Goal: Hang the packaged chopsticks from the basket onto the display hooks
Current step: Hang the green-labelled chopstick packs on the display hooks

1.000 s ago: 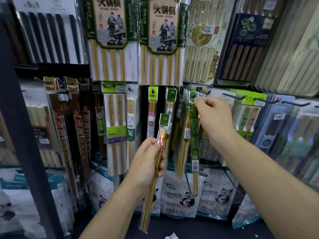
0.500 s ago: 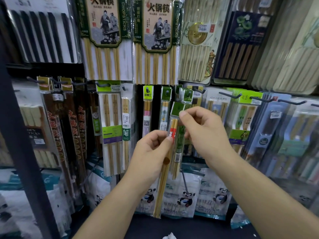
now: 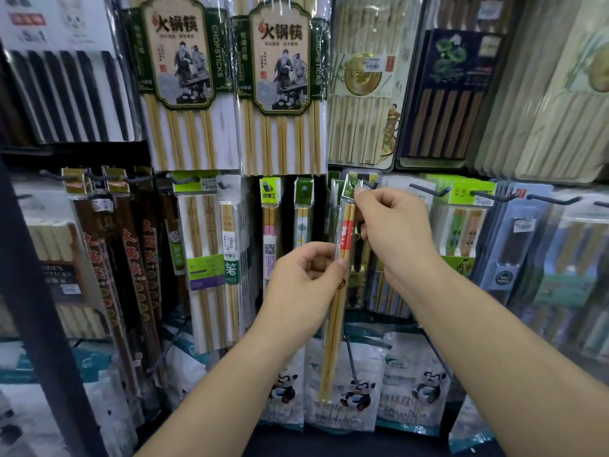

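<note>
Head view: the packaged chopsticks (image 3: 333,324) are held upright in front of the display, between the two hands. The left hand (image 3: 303,285) is curled round the clear sleeve a little above its middle, with the thumb pressed on the front edge, and most of the sticks' length hangs below those fingers. The right hand (image 3: 395,232) is closed in a pinch on the green header card (image 3: 350,190) at the top of the pack, so the header lies right at its fingertips (image 3: 362,194). A dark display hook (image 3: 371,184) is seen just beside those fingertips. Whether the header's hole has met the hook's tip cannot be told, as card and fingers cover that spot. Other packs (image 3: 270,225) are hung to either side of the hands. The basket is not seen.

The step in hand is judged to be the threading of this pack onto the hook. For the next move, the header's hole would have to be lined up with the upturned tip and pushed back along the hook. The lower grip would then be loosened and the pinch released last, since the thin sleeve is likely to flex.
</note>
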The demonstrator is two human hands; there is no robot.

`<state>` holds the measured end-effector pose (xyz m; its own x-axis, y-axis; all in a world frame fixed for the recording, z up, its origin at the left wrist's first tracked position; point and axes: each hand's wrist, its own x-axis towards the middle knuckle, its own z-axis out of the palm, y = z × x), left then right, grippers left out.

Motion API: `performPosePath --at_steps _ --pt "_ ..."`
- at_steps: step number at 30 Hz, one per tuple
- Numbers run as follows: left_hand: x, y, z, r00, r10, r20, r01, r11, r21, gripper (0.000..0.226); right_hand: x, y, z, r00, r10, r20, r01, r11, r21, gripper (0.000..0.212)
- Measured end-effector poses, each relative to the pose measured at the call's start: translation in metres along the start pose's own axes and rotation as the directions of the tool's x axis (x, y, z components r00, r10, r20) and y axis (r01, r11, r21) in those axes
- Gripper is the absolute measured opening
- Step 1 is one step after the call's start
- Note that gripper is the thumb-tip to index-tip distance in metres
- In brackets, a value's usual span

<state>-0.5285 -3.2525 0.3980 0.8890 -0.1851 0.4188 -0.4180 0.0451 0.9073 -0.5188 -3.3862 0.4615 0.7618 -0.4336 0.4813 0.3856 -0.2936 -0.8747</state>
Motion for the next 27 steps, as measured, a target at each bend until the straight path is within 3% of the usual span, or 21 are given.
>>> performPosePath --at_steps 11,14,16,18,20,24,27 --pt "-0.002 -0.011 0.002 1.000 -0.022 0.006 0.022 0.999 0.031 0.012 -0.001 0.003 0.001 0.998 -0.052 0.039 0.052 0.999 0.013 0.034" --pt "-0.003 -0.008 0.001 1.000 0.013 0.017 -0.017 0.969 0.245 0.012 0.001 0.009 0.000 0.997 -0.075 0.034 0.076 0.996 -0.056 0.038" --pt "-0.005 -0.007 0.001 0.991 0.127 0.029 -0.124 0.851 0.511 0.023 0.001 0.015 -0.002 0.996 -0.092 0.020 0.093 0.989 -0.116 0.038" --pt "-0.006 -0.005 0.002 0.980 0.197 0.028 -0.174 0.782 0.599 0.041 -0.001 0.022 -0.005 0.995 -0.098 0.001 0.097 0.984 -0.148 0.034" --pt "-0.003 -0.004 0.005 0.985 0.173 0.014 -0.152 0.817 0.557 0.054 -0.006 0.031 -0.007 0.996 -0.093 -0.001 0.092 0.985 -0.143 0.029" --pt "0.015 -0.002 0.022 0.999 -0.035 0.022 0.025 0.935 0.352 0.073 -0.015 0.049 -0.005 0.990 -0.075 0.120 0.082 0.995 -0.058 0.012" --pt "0.029 -0.002 0.034 0.988 -0.151 0.016 0.147 0.980 0.135 0.084 -0.018 0.063 -0.003 0.964 -0.035 0.265 0.041 0.999 -0.018 0.034"
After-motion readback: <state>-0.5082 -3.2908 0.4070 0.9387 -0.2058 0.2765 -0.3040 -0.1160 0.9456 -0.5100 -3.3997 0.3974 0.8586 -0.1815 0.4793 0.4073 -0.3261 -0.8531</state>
